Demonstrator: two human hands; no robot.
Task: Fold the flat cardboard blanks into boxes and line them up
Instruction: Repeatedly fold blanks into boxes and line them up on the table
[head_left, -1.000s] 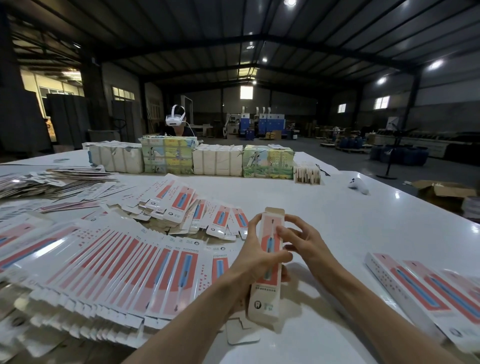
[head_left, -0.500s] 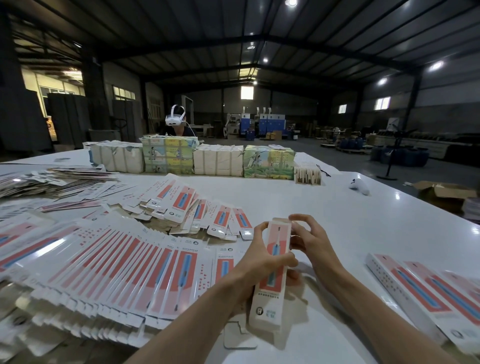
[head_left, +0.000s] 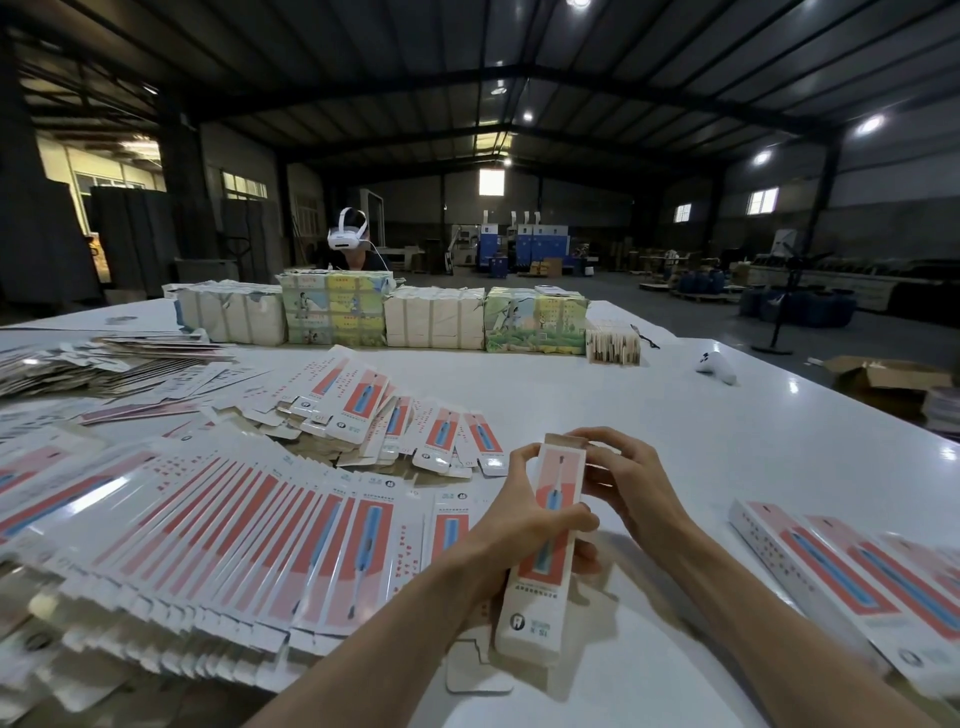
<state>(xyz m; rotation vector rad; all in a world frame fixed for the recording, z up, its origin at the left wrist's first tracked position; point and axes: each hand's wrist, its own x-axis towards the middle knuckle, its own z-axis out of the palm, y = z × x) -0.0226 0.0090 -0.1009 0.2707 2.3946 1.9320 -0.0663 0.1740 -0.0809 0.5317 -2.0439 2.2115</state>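
While left hand (head_left: 521, 526) curls round middle of half-formed box (head_left: 546, 558), thumb across its printed front, right hand (head_left: 632, 489) pinches top flap with bent fingertips (head_left: 597, 448). Box held tilted between both forearms, lower end down near white table (head_left: 675, 415). Fanned row of flat blanks (head_left: 234, 530) lies just left of it, looser heap (head_left: 395, 421) beyond. Finished boxes (head_left: 841, 577) lie side by side at right. Wrapped bundles (head_left: 436, 317) line table's far side, person in white headset (head_left: 349, 239) behind. White controller (head_left: 717, 366) sits well apart, far right.
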